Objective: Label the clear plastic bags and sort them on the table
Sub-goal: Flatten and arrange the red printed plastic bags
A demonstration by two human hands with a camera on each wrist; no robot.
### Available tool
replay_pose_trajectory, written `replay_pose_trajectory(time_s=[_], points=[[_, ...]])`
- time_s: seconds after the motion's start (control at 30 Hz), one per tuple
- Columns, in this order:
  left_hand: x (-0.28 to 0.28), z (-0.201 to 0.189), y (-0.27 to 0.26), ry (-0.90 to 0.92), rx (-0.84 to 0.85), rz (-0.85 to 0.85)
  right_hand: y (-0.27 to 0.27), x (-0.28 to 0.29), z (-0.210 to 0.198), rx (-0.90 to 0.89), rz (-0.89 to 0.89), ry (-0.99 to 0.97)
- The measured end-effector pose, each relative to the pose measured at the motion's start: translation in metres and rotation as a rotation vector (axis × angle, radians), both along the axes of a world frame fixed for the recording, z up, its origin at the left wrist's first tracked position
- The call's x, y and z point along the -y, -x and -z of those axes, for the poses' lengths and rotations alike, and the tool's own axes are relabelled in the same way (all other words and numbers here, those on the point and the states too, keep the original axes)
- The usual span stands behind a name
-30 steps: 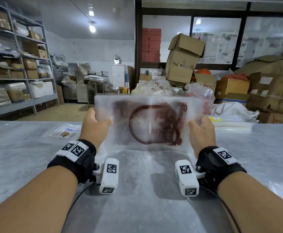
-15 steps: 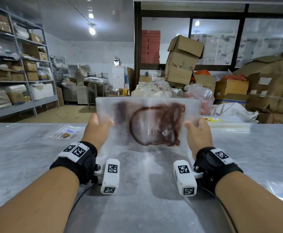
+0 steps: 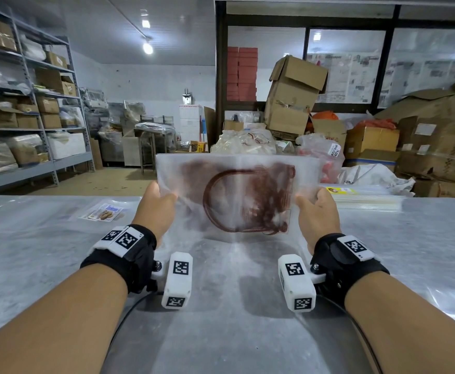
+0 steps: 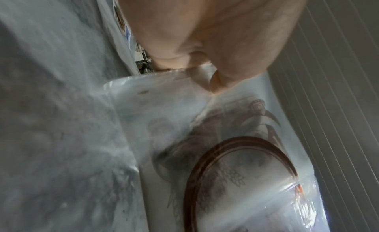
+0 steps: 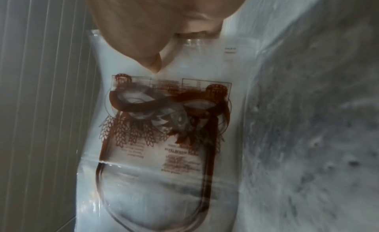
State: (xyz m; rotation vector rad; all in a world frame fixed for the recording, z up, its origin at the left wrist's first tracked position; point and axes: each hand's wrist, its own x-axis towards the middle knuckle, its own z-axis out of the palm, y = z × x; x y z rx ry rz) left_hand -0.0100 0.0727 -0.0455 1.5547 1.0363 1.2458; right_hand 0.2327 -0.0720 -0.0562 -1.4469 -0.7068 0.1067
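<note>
Currently, step in hand: the person holds one clear plastic bag (image 3: 237, 195) up between both hands, above the table (image 3: 32, 260); this reads as checking or squaring the bag before it is labelled or laid down.
Left grip: the left hand (image 3: 154, 209) pinches the bag's left edge, thumb on the near face, fingers behind the film.
Right grip: the right hand (image 3: 317, 211) pinches the right edge the same way; the right wrist view shows the thumb pressed on the plastic just above the brown print (image 5: 164, 114).
Bag: stretched fairly flat between the two grips, held roughly upright and facing the person; its lower edge hangs just over the table, and whether it touches cannot be told.
Print: a brown arch and wheat-ear design with small text, seen through the film; it may be more than one bag stacked, which cannot be told.
Label: no sticker can be made out on this bag.
Beyond the left grip: a small labelled packet (image 3: 103, 211) lies flat on the table.
Beyond the right grip: a flat stack of clear bags (image 3: 367, 197) lies on the table's far side.
Next move calls for: probably lowering the bag flat with both grips level so the film does not crease, then freeing one hand for a label.
Risk: thin, slippery film may sag or fold if one grip lets go early.
</note>
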Motion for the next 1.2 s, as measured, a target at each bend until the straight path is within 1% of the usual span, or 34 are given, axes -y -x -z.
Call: replay_pose_trajectory(time_s=[0.1,0.17,0.3,0.43,0.63,0.8,1.0,1.2], points=[[0.002,0.0,0.0,0.072,0.067,0.012,-0.001,0.0,0.0,-0.023,0.012,-0.007],[0.003,0.001,0.0,0.093,0.059,0.036,-0.001,0.001,-0.002,-0.047,-0.004,-0.01],[0.002,0.002,0.001,0.067,0.016,0.057,-0.002,0.0,-0.001,-0.042,-0.033,-0.005],[0.004,0.001,0.0,0.117,0.025,0.062,-0.003,-0.001,0.0,-0.072,-0.032,-0.017],[0.002,0.002,0.0,0.082,0.014,0.089,-0.004,-0.003,0.001,-0.044,-0.007,-0.008],[0.003,0.002,0.001,0.103,0.009,0.092,-0.008,-0.006,0.005,0.014,0.01,0.022],[0.003,0.002,0.002,0.093,-0.056,0.103,-0.009,-0.007,0.005,0.047,0.027,0.04],[-0.003,0.006,0.002,0.076,-0.05,0.03,-0.014,-0.006,0.007,0.037,0.034,0.039]])
